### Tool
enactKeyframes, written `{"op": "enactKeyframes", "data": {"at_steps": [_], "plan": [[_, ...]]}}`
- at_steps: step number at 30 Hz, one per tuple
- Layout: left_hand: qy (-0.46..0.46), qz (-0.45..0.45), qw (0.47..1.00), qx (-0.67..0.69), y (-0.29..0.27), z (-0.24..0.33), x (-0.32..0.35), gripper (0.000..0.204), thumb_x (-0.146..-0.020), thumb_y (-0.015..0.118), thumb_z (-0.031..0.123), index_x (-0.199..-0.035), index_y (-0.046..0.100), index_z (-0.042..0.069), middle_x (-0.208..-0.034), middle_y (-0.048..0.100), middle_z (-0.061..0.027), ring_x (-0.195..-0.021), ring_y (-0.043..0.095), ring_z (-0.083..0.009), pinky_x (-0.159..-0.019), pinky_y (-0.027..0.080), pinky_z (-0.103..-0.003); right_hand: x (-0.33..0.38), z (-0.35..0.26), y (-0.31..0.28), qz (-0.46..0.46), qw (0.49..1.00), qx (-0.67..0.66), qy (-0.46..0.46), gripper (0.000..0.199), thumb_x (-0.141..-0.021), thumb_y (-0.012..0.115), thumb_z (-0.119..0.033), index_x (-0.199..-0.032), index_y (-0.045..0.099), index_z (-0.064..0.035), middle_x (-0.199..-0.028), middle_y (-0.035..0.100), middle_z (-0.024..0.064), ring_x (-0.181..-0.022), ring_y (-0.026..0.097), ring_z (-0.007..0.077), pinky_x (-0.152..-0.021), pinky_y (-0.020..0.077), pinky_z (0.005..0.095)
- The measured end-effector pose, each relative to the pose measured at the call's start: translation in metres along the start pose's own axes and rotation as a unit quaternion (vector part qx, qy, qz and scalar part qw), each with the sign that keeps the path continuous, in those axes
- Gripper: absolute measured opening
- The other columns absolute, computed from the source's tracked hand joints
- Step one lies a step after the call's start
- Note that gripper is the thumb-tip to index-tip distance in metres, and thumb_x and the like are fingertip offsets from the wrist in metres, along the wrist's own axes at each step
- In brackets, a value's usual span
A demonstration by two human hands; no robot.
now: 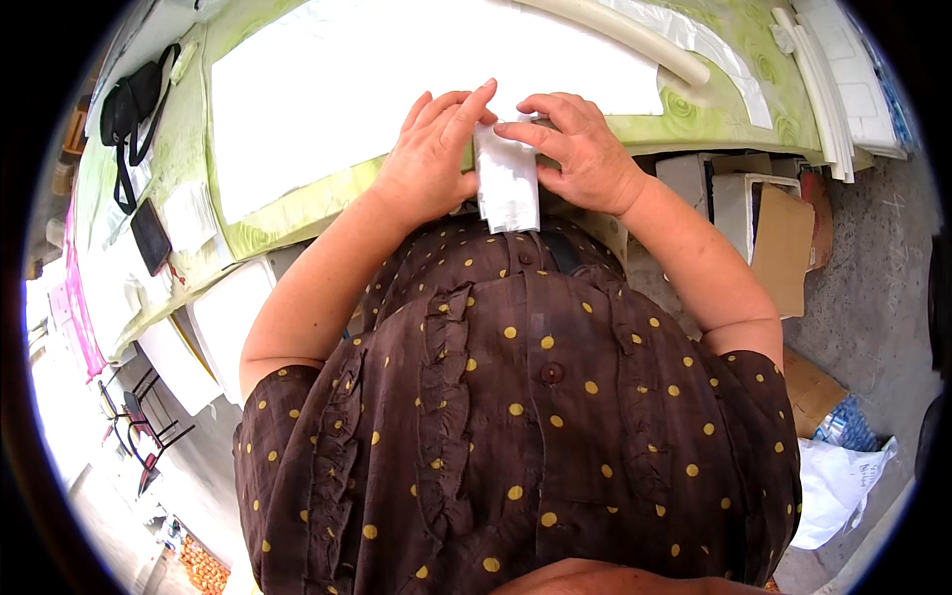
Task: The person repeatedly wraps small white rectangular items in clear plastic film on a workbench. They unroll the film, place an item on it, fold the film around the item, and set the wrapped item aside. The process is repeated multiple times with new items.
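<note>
White and crinkled, a small packet (509, 188) is between the left hand (431, 149) and the right hand (585, 149), by the near edge of a green-covered bench (307, 198). The right hand lightly grasps it, index finger across its top, thumb at its side. The left thumb meets the opposite edge, fingers raised; I cannot tell whether that hand grips. Beyond both hands lies a large white sheet (347, 89).

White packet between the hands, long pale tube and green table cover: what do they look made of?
White packet: probably thin plastic film, given the shiny, crinkled patches, though glossy paper is possible. Long pale tube: smooth and even-surfaced, perhaps plastic or a rolled sheet; the look doesn't settle it. Green table cover: a thin sheet with patterned swirls, perhaps cloth or vinyl.
</note>
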State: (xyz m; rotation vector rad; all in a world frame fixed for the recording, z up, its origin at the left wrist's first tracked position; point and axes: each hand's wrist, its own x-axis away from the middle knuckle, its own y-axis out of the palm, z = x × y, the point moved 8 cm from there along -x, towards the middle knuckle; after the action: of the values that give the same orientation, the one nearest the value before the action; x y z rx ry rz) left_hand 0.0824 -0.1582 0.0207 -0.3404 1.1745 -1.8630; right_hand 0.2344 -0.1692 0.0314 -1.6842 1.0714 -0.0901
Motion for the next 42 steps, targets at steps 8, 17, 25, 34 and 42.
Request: {"op": "enactKeyframes", "data": {"at_steps": [8, 17, 25, 34, 42], "plan": [[0.021, 0.023, 0.998, -0.059, -0.003, 0.008, 0.000, 0.085, -0.077, 0.079, 0.018, -0.153, 0.041, 0.015, -0.133, 0.061, -0.0072, -0.138, 0.047, -0.0291, -0.120, 0.030, -0.054, -0.001, 0.003, 0.004, -0.016, 1.000, -0.024, 0.008, 0.023, -0.072, 0.074, -0.006, -0.092, 0.072, -0.0163, -0.117, 0.062, 0.0050, -0.111, 0.058, 0.0287, -0.095, 0.0457, 0.0429], [-0.002, 0.033, 0.999, -0.016, -0.008, 0.004, -0.001, 0.075, -0.079, 0.079, 0.022, -0.147, 0.048, 0.015, -0.126, 0.064, -0.0089, -0.126, 0.056, -0.0285, -0.116, 0.034, -0.054, -0.009, 0.012, -0.009, 0.045, 0.991, -0.115, 0.043, 0.018, -0.072, 0.076, -0.009, -0.087, 0.066, -0.0128, -0.107, 0.065, 0.0049, -0.102, 0.058, 0.0294, -0.091, 0.0468, 0.0423], [-0.134, 0.036, 0.988, 0.061, 0.000, -0.028, -0.011, 0.082, -0.087, 0.073, 0.019, -0.154, 0.031, -0.001, -0.096, 0.073, -0.0022, -0.087, 0.069, -0.0222, -0.104, 0.042, -0.044, -0.039, 0.061, 0.005, -0.020, 0.895, -0.262, 0.361, 0.024, -0.088, 0.074, -0.022, -0.099, 0.069, -0.0013, -0.089, 0.069, 0.0114, -0.078, 0.062, 0.0214, -0.075, 0.0513, 0.0347], [-0.165, 0.071, 0.978, 0.109, -0.015, -0.030, -0.019, 0.099, -0.082, 0.078, 0.016, -0.160, 0.019, 0.002, -0.116, 0.069, -0.0111, -0.074, 0.064, -0.0203, -0.077, 0.055, -0.034, -0.056, 0.099, 0.027, -0.080, 0.859, -0.250, 0.440, 0.029, -0.089, 0.073, -0.027, -0.104, 0.069, -0.0015, -0.091, 0.070, 0.0077, -0.075, 0.063, 0.0179, -0.070, 0.0517, 0.0343], [-0.144, 0.105, 0.976, 0.122, -0.013, -0.026, -0.022, 0.092, -0.079, 0.081, 0.022, -0.157, 0.033, 0.010, -0.109, 0.070, -0.0060, -0.094, 0.066, -0.0233, -0.098, 0.042, -0.042, -0.039, 0.080, 0.013, -0.019, 0.841, -0.375, 0.390, 0.021, -0.089, 0.073, -0.017, -0.107, 0.070, -0.0085, -0.094, 0.068, 0.0027, -0.083, 0.062, 0.0132, -0.070, 0.0500, 0.0300]]}}
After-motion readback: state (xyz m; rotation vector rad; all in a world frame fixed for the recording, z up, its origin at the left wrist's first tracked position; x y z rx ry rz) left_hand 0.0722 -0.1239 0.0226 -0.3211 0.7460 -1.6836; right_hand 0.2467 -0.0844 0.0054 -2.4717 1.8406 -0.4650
